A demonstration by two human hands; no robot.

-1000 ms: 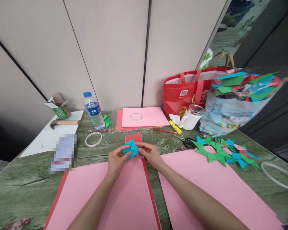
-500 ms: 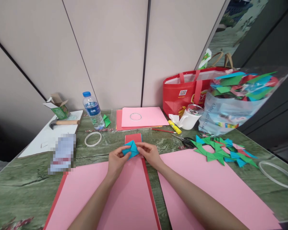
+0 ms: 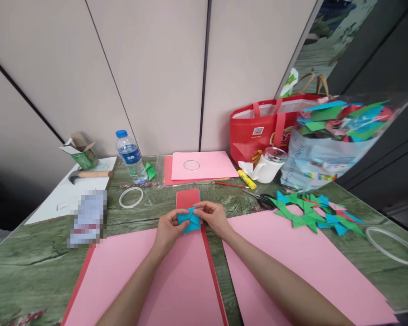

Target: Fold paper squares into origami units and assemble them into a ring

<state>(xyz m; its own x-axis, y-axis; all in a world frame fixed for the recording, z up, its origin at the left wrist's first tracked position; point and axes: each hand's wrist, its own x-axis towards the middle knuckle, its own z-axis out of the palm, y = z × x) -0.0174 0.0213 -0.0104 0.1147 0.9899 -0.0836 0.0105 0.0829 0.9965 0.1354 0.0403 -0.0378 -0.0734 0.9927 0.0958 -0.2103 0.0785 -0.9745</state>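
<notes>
A small folded piece of blue paper [image 3: 189,222] is held between both hands, with crease lines on its face. My left hand [image 3: 170,226] pinches its left side, thumb in front. My right hand [image 3: 213,218] grips its upper right corner between thumb and fingers. Just behind it lies a red paper piece [image 3: 188,198]. Under my left forearm is a stack of pink paper [image 3: 177,276] with a red edge. Another pink stack [image 3: 279,253] lies beneath my right forearm.
Folded green and blue paper pieces [image 3: 304,213] lie at the right beside black-handled scissors [image 3: 265,199]. Further back stand a white mug [image 3: 270,167], a red bag [image 3: 248,136] and a clear bag of paper pieces [image 3: 326,154]. A water bottle [image 3: 131,158] and hammer [image 3: 91,174] are at left.
The blue paper has been turned and lowered slightly; its pointed top now looks like a flatter, straight upper edge. Both hands stay on it.
</notes>
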